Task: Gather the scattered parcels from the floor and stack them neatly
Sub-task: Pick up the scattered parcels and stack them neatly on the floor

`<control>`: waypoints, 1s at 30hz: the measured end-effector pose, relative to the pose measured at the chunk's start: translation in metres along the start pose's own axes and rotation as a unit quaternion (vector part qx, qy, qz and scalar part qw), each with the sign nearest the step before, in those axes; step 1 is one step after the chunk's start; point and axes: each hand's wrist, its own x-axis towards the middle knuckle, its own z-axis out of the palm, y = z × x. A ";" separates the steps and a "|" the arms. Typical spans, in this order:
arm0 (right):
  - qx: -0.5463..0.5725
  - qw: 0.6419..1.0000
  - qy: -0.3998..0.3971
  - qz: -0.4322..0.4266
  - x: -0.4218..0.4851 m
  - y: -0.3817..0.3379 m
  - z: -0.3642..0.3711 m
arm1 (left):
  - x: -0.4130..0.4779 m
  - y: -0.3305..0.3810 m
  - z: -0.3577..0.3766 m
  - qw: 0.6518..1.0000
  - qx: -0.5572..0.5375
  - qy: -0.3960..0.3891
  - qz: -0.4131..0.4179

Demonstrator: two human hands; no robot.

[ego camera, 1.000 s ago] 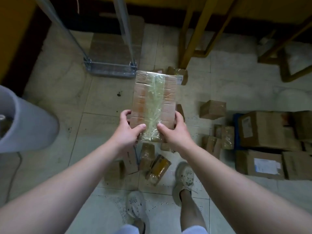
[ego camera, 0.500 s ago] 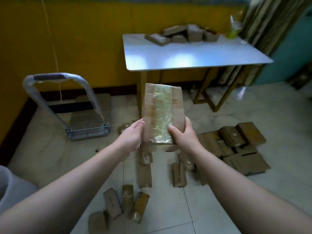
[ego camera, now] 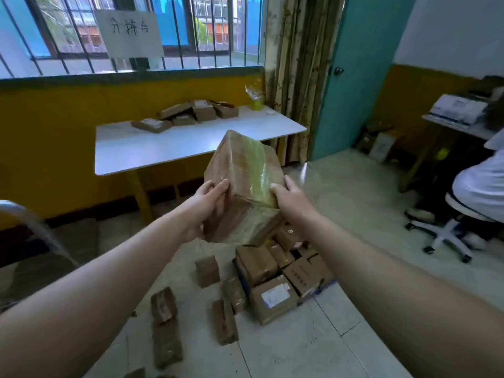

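Note:
I hold a brown cardboard parcel wrapped in clear tape in front of me, tilted, above the floor. My left hand grips its left side, thumb on top. My right hand grips its right edge. Below it a cluster of stacked parcels sits on the tiled floor. Several loose parcels lie scattered to its left. A white table ahead carries a pile of parcels near the wall.
A yellow container stands at the table's far right corner. A trolley handle curves in at the left. A seated person on a wheeled stool is at the right by a desk. A teal door is behind.
My view has lifted from the floor to the table and window. The parcel has turned from upright to tilted and moved rightward, still gripped by both hands.

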 end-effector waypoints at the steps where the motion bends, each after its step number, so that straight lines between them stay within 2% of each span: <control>1: -0.011 1.000 0.001 0.010 0.001 0.000 -0.012 | 0.002 0.007 0.011 1.000 0.009 0.006 0.017; 4: -0.047 0.998 -0.023 0.034 0.010 -0.001 -0.039 | 0.015 0.025 0.040 0.996 0.055 0.033 0.066; 7: -0.037 0.997 -0.043 0.044 0.028 0.001 -0.061 | 0.038 0.043 0.059 0.993 0.081 0.051 0.075; 10: -0.031 0.996 -0.049 0.062 0.060 0.005 -0.081 | 0.071 0.056 0.071 0.988 0.116 0.042 0.094; 16: 0.001 0.992 -0.087 0.088 0.139 0.006 -0.107 | 0.150 0.080 0.093 0.990 0.073 -0.006 0.120; 21: 0.086 0.988 -0.080 0.101 0.202 0.011 -0.122 | 0.206 0.098 0.106 0.997 0.002 -0.049 0.065; 24: 0.036 0.989 -0.049 0.137 0.240 0.023 -0.116 | 0.232 0.098 0.118 0.997 -0.017 -0.072 0.028; 27: 0.005 0.988 -0.044 0.150 0.280 0.039 -0.115 | 0.260 0.090 0.132 0.999 -0.007 -0.041 0.015; 30: -0.053 0.990 -0.077 0.104 0.321 0.059 -0.118 | 0.291 0.069 0.145 1.000 -0.015 0.017 0.009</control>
